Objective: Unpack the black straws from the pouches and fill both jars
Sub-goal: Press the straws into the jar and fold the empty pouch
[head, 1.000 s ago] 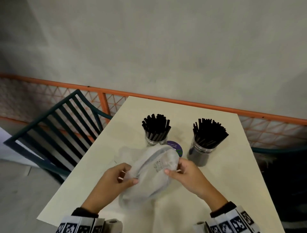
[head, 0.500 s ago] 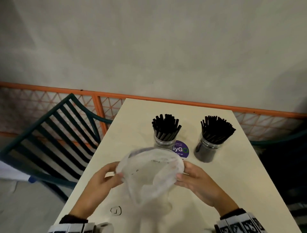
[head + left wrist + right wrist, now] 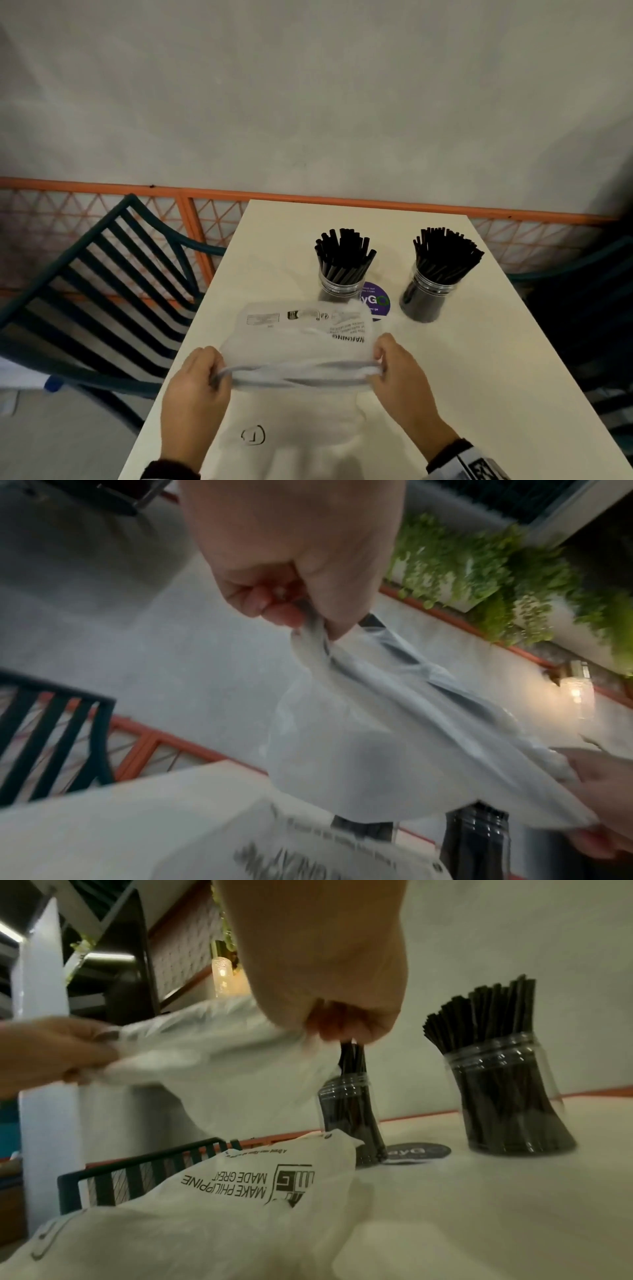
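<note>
Two clear jars stand at the far part of the cream table [image 3: 479, 359], each packed with black straws: the left jar [image 3: 340, 270] and the right jar [image 3: 435, 274]. Nearer to me, both hands hold an empty translucent white pouch [image 3: 301, 346] above the table, stretched flat between them. My left hand [image 3: 202, 380] pinches its left edge, and my right hand [image 3: 394, 373] pinches its right edge. In the left wrist view the thumb and fingers [image 3: 281, 610] clamp the bunched plastic [image 3: 377, 723]. A second printed white pouch [image 3: 212, 1204] lies flat under the hands.
A purple round sticker [image 3: 375, 301] sits on the table between the jars. A dark green slatted chair [image 3: 102, 291] stands at the left, another chair [image 3: 589, 308] at the right. An orange railing [image 3: 342, 198] and a grey wall run behind the table.
The pouch's mouth, held open in a round shape earlier, is now pulled flat and taut between the hands. Both hands moved slightly nearer to me and further apart.
</note>
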Demonstrator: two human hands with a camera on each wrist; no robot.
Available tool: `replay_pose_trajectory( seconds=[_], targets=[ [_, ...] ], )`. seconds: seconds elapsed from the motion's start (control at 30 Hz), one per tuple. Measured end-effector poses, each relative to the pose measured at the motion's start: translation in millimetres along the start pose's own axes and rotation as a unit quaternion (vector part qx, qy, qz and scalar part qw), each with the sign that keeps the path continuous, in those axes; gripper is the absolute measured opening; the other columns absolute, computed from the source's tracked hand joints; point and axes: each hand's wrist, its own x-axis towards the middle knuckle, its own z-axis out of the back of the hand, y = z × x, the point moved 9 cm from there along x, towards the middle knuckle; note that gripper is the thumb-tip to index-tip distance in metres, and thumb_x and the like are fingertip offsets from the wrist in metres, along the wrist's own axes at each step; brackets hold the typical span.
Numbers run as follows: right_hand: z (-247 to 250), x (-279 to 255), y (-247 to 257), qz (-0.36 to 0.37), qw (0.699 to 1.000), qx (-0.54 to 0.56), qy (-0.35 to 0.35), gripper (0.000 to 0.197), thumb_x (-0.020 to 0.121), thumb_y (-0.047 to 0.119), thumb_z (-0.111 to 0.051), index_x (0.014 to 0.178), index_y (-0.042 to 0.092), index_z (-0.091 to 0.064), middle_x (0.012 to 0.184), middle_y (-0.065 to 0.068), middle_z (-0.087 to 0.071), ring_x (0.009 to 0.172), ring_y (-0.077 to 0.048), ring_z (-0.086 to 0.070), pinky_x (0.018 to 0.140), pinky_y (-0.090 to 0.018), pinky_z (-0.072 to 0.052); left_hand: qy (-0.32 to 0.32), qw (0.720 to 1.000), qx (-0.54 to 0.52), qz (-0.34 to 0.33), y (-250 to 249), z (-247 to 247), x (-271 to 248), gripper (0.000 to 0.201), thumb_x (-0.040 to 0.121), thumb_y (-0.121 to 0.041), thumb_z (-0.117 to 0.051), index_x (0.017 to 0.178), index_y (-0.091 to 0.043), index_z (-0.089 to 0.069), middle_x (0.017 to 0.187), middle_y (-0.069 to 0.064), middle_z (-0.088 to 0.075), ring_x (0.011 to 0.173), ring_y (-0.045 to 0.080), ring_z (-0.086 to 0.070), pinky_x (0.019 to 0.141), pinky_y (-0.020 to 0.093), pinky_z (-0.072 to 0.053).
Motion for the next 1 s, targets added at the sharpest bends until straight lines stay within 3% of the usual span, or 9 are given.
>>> replay_pose_trajectory(
  seconds=[0.07, 0.13, 0.3, 0.43, 0.53, 0.67, 0.83, 0.9, 1.0],
  targets=[
    [-22, -10, -2, 0.011, 0.992, -0.011, 0.127, 0.068, 0.059, 0.053, -0.076, 0.111, 0.042, -0.032, 0.102, 0.017, -0.035, 0.096, -0.010, -0.039, 0.083, -0.022, -0.037, 0.056, 0.998, 0.018, -0.026, 10, -18, -9, 0.031, 0.069, -0.001, -0.061, 0.063, -0.019, -0.035, 0.057, -0.001, -0.041, 0.045, 0.018, -0.040, 0.044, 0.021, -0.024],
    [-23, -18, 2, 0.023, 0.989, -0.027, 0.147, 0.102, 0.048, 0.082, -0.060, 0.132, 0.041, -0.018, 0.119, 0.020, -0.016, 0.117, -0.004, -0.020, 0.102, -0.022, -0.024, 0.130, 0.990, 0.051, -0.038, 20, -38, -21, 0.024, 0.066, -0.013, -0.053, 0.065, -0.022, -0.030, 0.055, 0.002, -0.043, 0.037, 0.024, -0.040, 0.043, 0.018, -0.018],
    [-59, -13, 28, 0.103, 0.979, -0.119, 0.128, 0.067, 0.080, 0.075, -0.015, 0.139, 0.051, 0.001, 0.154, 0.008, 0.006, 0.140, -0.017, 0.022, 0.115, -0.038, 0.013, 0.161, 0.980, 0.109, -0.043, 47, -55, -39, 0.012, 0.063, -0.026, -0.040, 0.067, -0.023, -0.030, 0.055, 0.002, -0.046, 0.032, 0.026, -0.041, 0.046, 0.009, -0.010],
    [-135, -11, 1, 0.031, 0.934, -0.243, 0.259, 0.061, 0.085, 0.069, -0.018, 0.133, 0.038, -0.039, 0.140, -0.008, -0.050, 0.131, -0.033, -0.025, 0.107, -0.044, 0.002, 0.176, 0.979, 0.092, -0.040, 45, -47, -47, 0.022, 0.062, -0.045, -0.050, 0.075, -0.029, -0.044, 0.074, -0.008, -0.050, 0.047, 0.022, -0.054, 0.041, 0.020, -0.035],
    [-161, -15, -7, 0.044, 0.925, -0.269, 0.264, 0.062, 0.074, 0.068, -0.034, 0.125, 0.035, -0.049, 0.123, -0.007, -0.065, 0.121, -0.034, -0.042, 0.106, -0.048, -0.009, 0.086, 0.991, 0.087, -0.052, 18, -28, -39, 0.052, 0.074, -0.057, -0.047, 0.101, -0.015, -0.058, 0.098, 0.014, -0.061, 0.084, 0.031, -0.060, 0.069, 0.039, -0.051],
    [-171, -15, -7, 0.047, 0.928, -0.253, 0.270, 0.060, 0.088, 0.060, -0.015, 0.122, 0.033, -0.057, 0.120, -0.009, -0.066, 0.114, -0.036, -0.055, 0.095, -0.053, -0.046, 0.111, 0.970, 0.099, -0.190, -35, -69, -43, 0.048, 0.086, -0.039, -0.043, 0.124, -0.012, -0.055, 0.137, 0.013, -0.048, 0.128, 0.033, -0.037, 0.109, 0.036, -0.023],
    [-165, -17, -17, 0.018, 0.930, -0.228, 0.287, 0.063, 0.087, 0.064, -0.012, 0.136, 0.032, -0.036, 0.127, -0.004, -0.062, 0.110, -0.027, -0.063, 0.086, -0.045, -0.052, 0.247, 0.940, 0.220, -0.079, 24, -140, -40, 0.066, 0.092, -0.055, -0.008, 0.144, -0.016, -0.016, 0.155, 0.013, 0.010, 0.143, 0.032, 0.011, 0.113, 0.038, 0.002],
    [-166, -18, -23, 0.028, 0.930, -0.218, 0.296, 0.064, 0.087, 0.066, -0.018, 0.135, 0.030, -0.040, 0.132, -0.003, -0.058, 0.113, -0.024, -0.061, 0.089, -0.043, -0.051, 0.266, 0.942, 0.201, -0.031, 51, -146, -43, 0.071, 0.089, -0.061, -0.008, 0.146, -0.019, -0.001, 0.156, 0.014, -0.002, 0.143, 0.033, -0.006, 0.115, 0.035, 0.001],
    [-165, -17, -24, 0.043, 0.931, -0.204, 0.301, 0.062, 0.089, 0.063, -0.019, 0.133, 0.026, -0.043, 0.134, 0.003, -0.055, 0.113, -0.017, -0.060, 0.091, -0.040, -0.050, 0.309, 0.931, 0.186, 0.052, 81, -159, -50, 0.072, 0.088, -0.064, -0.009, 0.146, -0.022, -0.005, 0.137, 0.013, -0.050, 0.117, 0.034, -0.056, 0.100, 0.039, -0.041]
  ],
)
